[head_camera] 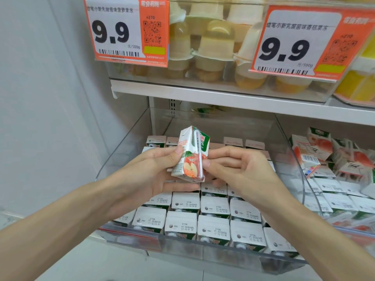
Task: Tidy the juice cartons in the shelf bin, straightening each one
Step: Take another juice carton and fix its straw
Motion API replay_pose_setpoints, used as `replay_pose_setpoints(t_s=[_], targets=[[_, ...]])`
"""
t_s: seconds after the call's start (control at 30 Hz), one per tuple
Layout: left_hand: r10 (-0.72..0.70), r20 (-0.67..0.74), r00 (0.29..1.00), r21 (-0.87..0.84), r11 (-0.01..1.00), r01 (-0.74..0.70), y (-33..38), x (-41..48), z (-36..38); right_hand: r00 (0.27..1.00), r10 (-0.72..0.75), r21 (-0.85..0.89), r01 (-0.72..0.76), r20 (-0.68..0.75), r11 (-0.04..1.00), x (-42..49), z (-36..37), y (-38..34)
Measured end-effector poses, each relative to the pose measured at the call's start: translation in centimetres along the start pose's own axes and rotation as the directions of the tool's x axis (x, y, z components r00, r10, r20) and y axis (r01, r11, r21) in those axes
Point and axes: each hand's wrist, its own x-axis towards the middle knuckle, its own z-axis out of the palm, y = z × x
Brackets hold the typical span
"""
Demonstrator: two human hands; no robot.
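- an apple juice carton (190, 155) is held up above the clear shelf bin (223, 255), over the middle rows, tilted with its top leaning slightly left; a wrapped straw runs down its front edge.
- the left hand (154, 173) grips the carton from the left, thumb pressed on the side face and fingers curled underneath its base.
- the right hand (241, 169) pinches the carton's lower right edge beside the straw with the thumb, its other fingers curled behind.
- inside the bin, rows of matching cartons (215, 218) stand upright and close together, white tops with printed date codes facing up; the rows near the front look even.
- further back, under the hands, the cartons are partly hidden.
- just to the right, a second clear bin (302, 179) holds peach cartons (316, 157) lying jumbled at mixed angles.
- on the white shelf (203, 94) above sit jelly cups (213, 45) behind two orange price tags (125, 31) reading 9.9.
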Motion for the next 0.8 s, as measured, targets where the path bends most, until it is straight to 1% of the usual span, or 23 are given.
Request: replay_pose_setpoints(t_s=[0.07,0.2,0.3,0.4,0.57,0.7,0.8], targets=[[-0.007,0.012,1.000,-0.026,1.000,0.008,0.00,0.05,-0.04,1.000,0.005,0.010,-0.004,-0.012,1.000,0.04,-0.03,-0.08],[-0.005,0.000,1.000,-0.077,0.997,0.005,0.05,0.07,-0.01,0.999,-0.002,-0.044,0.000,-0.053,0.999,0.10,-0.24,-0.12],[0.001,0.000,1.000,-0.105,0.994,-0.001,0.01,-0.02,-0.01,0.999,0.001,-0.056,-0.004,-0.052,0.998,0.00,-0.28,-0.38],[0.003,-0.001,1.000,-0.054,0.999,-0.003,-0.12,0.25,0.06,0.999,0.018,-0.052,-0.020,-0.036,0.998,-0.06,-0.29,-0.47],[0.044,-0.014,0.999,0.137,0.990,-0.042,-0.44,0.33,0.38,0.998,0.052,-0.041,-0.051,0.021,0.998,-0.21,-0.27,-0.56],[0.057,-0.015,0.998,0.166,0.985,-0.054,-0.54,0.42,0.25,0.999,0.048,-0.043,-0.047,0.018,0.998,-0.02,-0.30,-0.48],[0.052,-0.044,0.998,0.142,0.989,-0.045,-0.39,0.58,0.06,0.998,0.046,-0.031,-0.045,0.036,0.998,-0.05,-0.21,-0.62]])
